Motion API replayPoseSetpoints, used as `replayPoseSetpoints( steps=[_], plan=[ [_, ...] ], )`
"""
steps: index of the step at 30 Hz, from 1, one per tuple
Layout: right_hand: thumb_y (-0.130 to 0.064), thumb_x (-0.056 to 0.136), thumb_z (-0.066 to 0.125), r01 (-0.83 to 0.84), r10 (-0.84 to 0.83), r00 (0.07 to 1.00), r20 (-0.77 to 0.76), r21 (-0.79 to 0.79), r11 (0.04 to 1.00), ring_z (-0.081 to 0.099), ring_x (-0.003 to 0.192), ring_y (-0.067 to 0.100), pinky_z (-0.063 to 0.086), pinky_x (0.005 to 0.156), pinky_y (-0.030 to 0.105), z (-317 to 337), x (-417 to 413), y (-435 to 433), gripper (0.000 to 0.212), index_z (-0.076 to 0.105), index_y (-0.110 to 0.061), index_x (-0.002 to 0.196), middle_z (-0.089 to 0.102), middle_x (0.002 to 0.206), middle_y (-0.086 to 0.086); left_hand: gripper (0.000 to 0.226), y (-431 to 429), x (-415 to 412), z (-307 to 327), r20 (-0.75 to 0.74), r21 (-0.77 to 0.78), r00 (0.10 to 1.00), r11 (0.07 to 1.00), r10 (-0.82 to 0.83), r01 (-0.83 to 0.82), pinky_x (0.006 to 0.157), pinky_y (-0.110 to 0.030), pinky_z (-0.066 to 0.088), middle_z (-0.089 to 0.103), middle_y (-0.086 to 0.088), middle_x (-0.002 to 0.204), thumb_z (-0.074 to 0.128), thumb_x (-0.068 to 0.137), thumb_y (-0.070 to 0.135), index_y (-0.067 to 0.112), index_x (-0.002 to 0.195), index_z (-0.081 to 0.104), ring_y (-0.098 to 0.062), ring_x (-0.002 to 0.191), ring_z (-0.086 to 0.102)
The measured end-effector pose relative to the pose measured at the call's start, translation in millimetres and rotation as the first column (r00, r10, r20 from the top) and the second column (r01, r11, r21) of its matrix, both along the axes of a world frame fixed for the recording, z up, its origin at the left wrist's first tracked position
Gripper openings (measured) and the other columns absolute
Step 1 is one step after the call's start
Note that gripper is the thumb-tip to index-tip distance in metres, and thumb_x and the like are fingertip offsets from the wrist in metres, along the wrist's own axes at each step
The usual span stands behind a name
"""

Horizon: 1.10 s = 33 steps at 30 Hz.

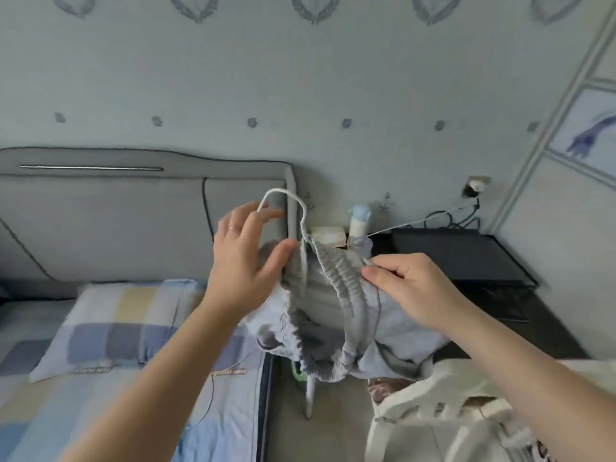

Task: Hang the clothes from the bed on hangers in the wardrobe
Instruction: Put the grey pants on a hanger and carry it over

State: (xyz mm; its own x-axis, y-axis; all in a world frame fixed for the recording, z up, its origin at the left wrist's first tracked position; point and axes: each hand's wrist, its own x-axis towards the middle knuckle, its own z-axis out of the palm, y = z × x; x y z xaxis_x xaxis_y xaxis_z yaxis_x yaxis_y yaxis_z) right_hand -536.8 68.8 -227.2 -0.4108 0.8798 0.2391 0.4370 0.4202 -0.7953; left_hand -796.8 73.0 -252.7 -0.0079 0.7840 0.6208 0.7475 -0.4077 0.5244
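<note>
The right hand [410, 288] pinches the ribbed elastic waistband of pale grey shorts [333, 315]; the left hand [246, 261] is spread, its thumb touching the cloth. The crumpled shorts drape over a white hanger [281, 191], held up between the bed [66, 421] and a black bedside table [466, 258].

Matt cloth shorts [336, 285] w/ ribbed waistband; smooth coated-wire hanger [281, 191].

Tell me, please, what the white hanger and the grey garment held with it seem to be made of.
White hanger: thin round wire, twisted at the neck, probably metal with a smooth white coating, though plastic cannot be ruled out. Grey garment: soft matte fabric, likely cotton or a blend. It hangs in limp folds, and its gathered waistband looks elasticated.
</note>
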Motion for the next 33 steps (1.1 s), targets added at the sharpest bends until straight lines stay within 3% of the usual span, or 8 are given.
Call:
replayPoseSetpoints(
  steps=[4,9,13,15,18,22,28,33],
  plan=[
    [-0.021,0.098,0.055,0.217,-0.217,0.976,-0.019,0.125,0.968,0.034,0.055,0.008,0.029,0.055,0.023,14,110,-32,0.040,0.047,-0.001,0.064,0.034,0.055,0.005,0.043,9,106,20,-0.064,-0.156,0.964,0.956,-0.260,0.247,0.064,-0.038,0.049,0.061,0.009,0.068,0.045,0.096,0.060,0.022,0.088,0.062,-0.007,0.064,0.055],
    [-0.020,0.100,0.051,0.512,-0.462,0.856,-0.230,0.258,0.819,0.052,0.071,0.005,0.040,0.071,0.014,29,250,-91,0.032,0.061,0.002,0.078,0.054,0.074,0.000,0.030,-9,269,30,-0.075,-0.005,0.927,0.929,-0.369,0.369,0.056,-0.032,0.040,0.054,0.013,0.060,0.055,0.098,0.045,0.021,0.081,0.058,-0.010,0.057,0.048],
    [-0.033,0.095,0.051,0.463,-0.457,0.886,-0.077,0.113,0.879,0.058,0.112,-0.004,0.037,0.100,0.012,34,346,-146,0.026,0.073,-0.020,0.089,0.064,0.119,-0.009,0.031,-16,380,40,-0.065,0.022,0.896,0.897,-0.439,0.442,0.060,-0.035,0.046,0.066,0.001,0.069,0.059,0.097,0.044,0.016,0.088,0.067,-0.022,0.067,0.060],
    [-0.036,0.091,0.055,0.541,-0.541,0.841,-0.010,0.030,0.840,0.061,0.104,-0.005,0.041,0.098,0.019,35,393,-173,0.021,0.072,-0.027,0.082,0.070,0.107,-0.014,0.039,-20,424,44,-0.070,0.041,0.848,0.848,-0.525,0.528,0.059,-0.034,0.047,0.068,0.000,0.068,0.057,0.094,0.052,0.015,0.089,0.067,-0.021,0.065,0.063],
    [-0.021,0.092,0.065,0.663,-0.663,0.749,0.008,-0.004,0.749,0.063,0.073,0.009,0.047,0.074,0.029,40,453,-209,0.007,0.065,-0.028,0.093,0.073,0.083,-0.005,0.047,-31,489,48,-0.054,0.027,0.743,0.743,-0.667,0.669,0.055,-0.019,0.043,0.066,0.005,0.066,0.048,0.091,0.061,0.018,0.087,0.066,-0.010,0.061,0.060],
    [-0.021,0.099,0.052,0.726,-0.708,0.674,0.210,-0.018,0.687,0.063,0.075,0.008,0.049,0.074,0.034,43,501,-247,0.024,0.073,-0.014,0.090,0.070,0.081,0.003,0.039,-40,574,49,0.013,-0.068,0.616,0.614,-0.788,0.786,0.058,-0.020,0.043,0.063,0.008,0.067,0.053,0.093,0.056,0.020,0.085,0.064,-0.005,0.065,0.058],
    [-0.023,0.100,0.051,0.868,-0.879,0.476,0.039,-0.184,0.462,0.065,0.072,0.003,0.045,0.070,0.019,47,544,-283,0.032,0.075,-0.023,0.079,0.072,0.078,-0.007,0.021,-36,692,38,0.014,-0.204,0.455,0.443,-0.890,0.873,0.079,-0.038,0.051,0.066,0.003,0.088,0.055,0.099,0.040,0.023,0.093,0.065,-0.013,0.084,0.061],
    [-0.024,0.097,0.054,0.942,-0.972,0.231,-0.051,-0.237,0.236,0.069,0.076,0.015,0.050,0.070,0.023,54,571,-279,0.027,0.077,-0.014,0.085,0.075,0.084,0.007,0.018,-29,763,54,0.030,-0.239,0.280,0.265,-0.960,0.934,0.087,-0.014,0.049,0.058,0.008,0.112,0.061,0.097,0.033,0.025,0.113,0.065,0.003,0.091,0.060]
  ],
)
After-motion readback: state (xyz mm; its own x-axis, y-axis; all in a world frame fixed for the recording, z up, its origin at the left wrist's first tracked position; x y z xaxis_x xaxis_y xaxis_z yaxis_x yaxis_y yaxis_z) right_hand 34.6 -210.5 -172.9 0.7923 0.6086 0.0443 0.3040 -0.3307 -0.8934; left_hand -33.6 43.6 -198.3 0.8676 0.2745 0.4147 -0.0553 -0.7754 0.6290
